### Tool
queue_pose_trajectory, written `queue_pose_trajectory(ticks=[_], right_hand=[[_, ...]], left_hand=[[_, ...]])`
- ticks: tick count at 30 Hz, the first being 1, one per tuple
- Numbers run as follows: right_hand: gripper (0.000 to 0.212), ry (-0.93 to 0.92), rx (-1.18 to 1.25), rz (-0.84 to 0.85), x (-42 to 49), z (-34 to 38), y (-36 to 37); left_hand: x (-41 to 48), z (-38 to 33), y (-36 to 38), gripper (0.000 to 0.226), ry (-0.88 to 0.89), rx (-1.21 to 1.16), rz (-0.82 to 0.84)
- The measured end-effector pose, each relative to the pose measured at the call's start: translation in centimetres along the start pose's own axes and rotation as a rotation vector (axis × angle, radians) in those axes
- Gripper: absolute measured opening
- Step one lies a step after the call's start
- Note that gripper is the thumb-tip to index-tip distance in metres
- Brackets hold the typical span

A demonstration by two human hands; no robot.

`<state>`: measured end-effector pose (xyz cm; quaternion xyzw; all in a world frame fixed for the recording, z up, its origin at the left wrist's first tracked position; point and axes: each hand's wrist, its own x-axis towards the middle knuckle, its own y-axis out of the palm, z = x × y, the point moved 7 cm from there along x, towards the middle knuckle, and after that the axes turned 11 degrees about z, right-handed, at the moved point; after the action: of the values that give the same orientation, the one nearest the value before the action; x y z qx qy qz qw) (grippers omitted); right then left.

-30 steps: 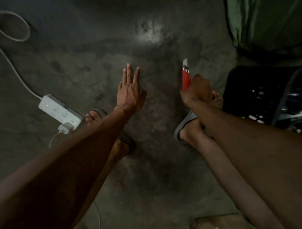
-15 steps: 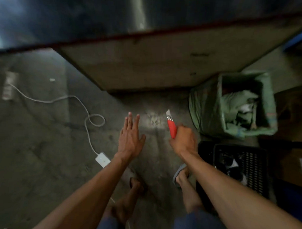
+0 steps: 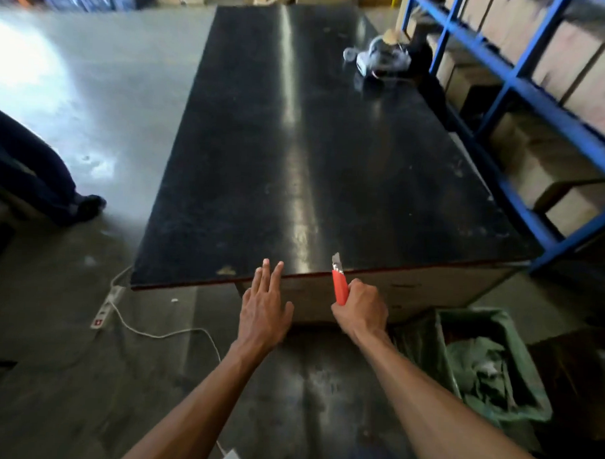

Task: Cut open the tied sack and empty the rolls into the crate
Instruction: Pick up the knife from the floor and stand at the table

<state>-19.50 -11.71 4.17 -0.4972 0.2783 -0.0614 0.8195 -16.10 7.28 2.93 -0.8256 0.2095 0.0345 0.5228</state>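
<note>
The floor (image 3: 83, 376) and the long black table (image 3: 314, 144) fill most of your view, with blue shelving (image 3: 505, 75) holding cardboard boxes along the right. The table is nearly bare: only a small pale bundle (image 3: 381, 57) sits at its far right end, too blurred to name. Low on the right, just beside the table's near corner, stands a green sack (image 3: 488, 366) with its mouth already gaping and crumpled green material inside. You cannot tell from here whether that is the sack you are meant to cut, and no tied sack, no rolls and no crate show anywhere in view. Someone's dark trouser leg and shoe (image 3: 38, 185) stand at the left edge, well apart from you. A white power strip (image 3: 104, 308) and its cord lie on the floor by the table's left corner.

Your left hand (image 3: 262, 317) is flat and unclenched, fingers stretched toward the table edge, holding nothing. Your right hand (image 3: 363, 308) is clenched around a red utility knife (image 3: 339, 284), blade out and pointing up and away from you, near the table's edge.

You appear to be at the very start: knife ready, sack not yet in hand. The next move calls for finding the tied sack and steadying it with your free left hand. Keep the exposed blade turned away from that hand as you reach.
</note>
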Motion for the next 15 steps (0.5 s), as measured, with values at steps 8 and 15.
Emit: queue_pose_trajectory(ticks=[8, 15], right_hand=[[0.039, -0.039, -0.021, -0.051, 8.3, 5.7, -5.3], [0.036, -0.033, -0.079, 0.028, 20.6, 7.1, -6.8]], left_hand=[[9.2, -0.9, -5.2, 0.081, 0.013, -0.03, -0.011], [21.1, -0.4, -5.1, 0.081, -0.051, -0.029, 0.042]])
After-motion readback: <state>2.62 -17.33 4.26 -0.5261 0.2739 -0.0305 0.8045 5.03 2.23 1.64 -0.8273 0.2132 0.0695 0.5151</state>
